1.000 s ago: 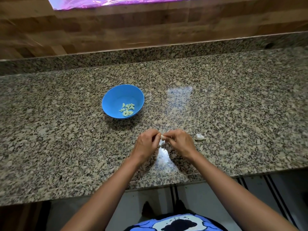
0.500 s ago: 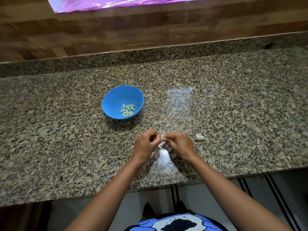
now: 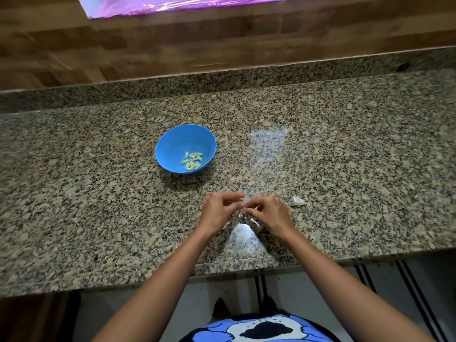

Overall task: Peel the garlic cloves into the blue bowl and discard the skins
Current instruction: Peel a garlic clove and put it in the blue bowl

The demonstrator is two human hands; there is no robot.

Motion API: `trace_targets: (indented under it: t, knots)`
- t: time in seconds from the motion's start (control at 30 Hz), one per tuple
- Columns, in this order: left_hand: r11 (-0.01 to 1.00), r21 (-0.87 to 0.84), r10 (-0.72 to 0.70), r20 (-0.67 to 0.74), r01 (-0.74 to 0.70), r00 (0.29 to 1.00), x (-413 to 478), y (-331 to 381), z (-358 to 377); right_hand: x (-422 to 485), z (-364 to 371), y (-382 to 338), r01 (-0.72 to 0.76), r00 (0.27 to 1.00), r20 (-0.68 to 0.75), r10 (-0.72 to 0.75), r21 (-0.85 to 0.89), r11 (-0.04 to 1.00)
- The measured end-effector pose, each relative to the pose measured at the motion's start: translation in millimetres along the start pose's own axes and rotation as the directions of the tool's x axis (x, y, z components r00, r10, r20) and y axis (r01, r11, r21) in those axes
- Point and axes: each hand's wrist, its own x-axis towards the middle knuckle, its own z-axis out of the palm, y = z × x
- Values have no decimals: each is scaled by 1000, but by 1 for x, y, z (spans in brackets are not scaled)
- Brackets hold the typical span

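Observation:
A blue bowl (image 3: 172, 144) stands on the granite counter and holds several peeled pale garlic cloves (image 3: 192, 161). Nearer the front edge, my left hand (image 3: 218, 209) and my right hand (image 3: 270, 213) meet fingertip to fingertip and pinch a small garlic clove (image 3: 245, 206) between them; it is mostly hidden by the fingers. Thin white skins (image 3: 253, 220) hang just below the fingers. One unpeeled clove (image 3: 297, 200) lies on the counter just right of my right hand.
The granite counter (image 3: 357, 169) ends in a raised granite ledge and a wooden wall at the back. Its front edge runs just below my wrists. A bright reflection (image 3: 243, 234) shines on the stone under my hands.
My hands have stayed in the same spot over the counter; the fingers have shifted slightly on the clove, and loose skin now shows below them.

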Motion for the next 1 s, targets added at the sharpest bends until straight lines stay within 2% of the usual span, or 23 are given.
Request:
trace_targets:
  t: [0.1, 0.2, 0.3, 0.37, 0.43, 0.47, 0.53, 0.63, 0.67, 0.77, 0.87, 0.93, 1.0]
  knots:
    - [989, -139, -59, -33, 53, 998, 2, 2, -4, 1, 1, -3, 10, 1000, 4, -10, 50, 999]
    - [975, -195, -149, -239, 103, 959, 7, -14, -25, 3, 0, 4, -89, 993, -55, 102, 201, 976]
    - [983, -36, -179, -405, 180, 897, 4, -38, -45, -1, -5, 12, -218, 956, -93, 278, 405, 888]
    - [978, 189, 2, -430, 88, 903, -3, -49, -41, -6, -7, 16, -264, 931, -71, 359, 549, 793]
    - [932, 345, 224, -300, -114, 927, -12, -49, -22, -10, -8, 15, -313, 897, -9, 443, 694, 648]
    - [910, 373, 263, -185, -180, 947, -16, -48, -9, -12, -7, 15, -332, 877, 17, 481, 745, 579]
    - [886, 423, 215, -8, -192, 977, -16, -49, 18, -17, -6, 14, -344, 844, 41, 534, 806, 482]
    - [839, 536, 108, 3, -93, 994, -1, -51, 42, -23, -5, 15, -340, 819, 39, 572, 836, 430]
    - [813, 574, 105, 22, -99, 994, 4, -50, 45, -25, -5, 16, -344, 810, 45, 585, 844, 412]
    - [726, 630, 209, 181, -276, 961, 10, -49, 45, -28, -3, 16, -353, 786, 69, 615, 865, 355]
    - [668, 561, 358, 334, -489, 872, 2, -54, 32, -30, 0, 12, -362, 778, 87, 622, 871, 331]
    - [596, 575, 429, 362, -561, 828, -6, -62, 19, -29, 3, 7, -367, 778, 98, 621, 872, 323]
    - [560, 602, 421, 385, -569, 821, -20, -69, 6, -28, 5, 2, -381, 771, 111, 628, 869, 315]
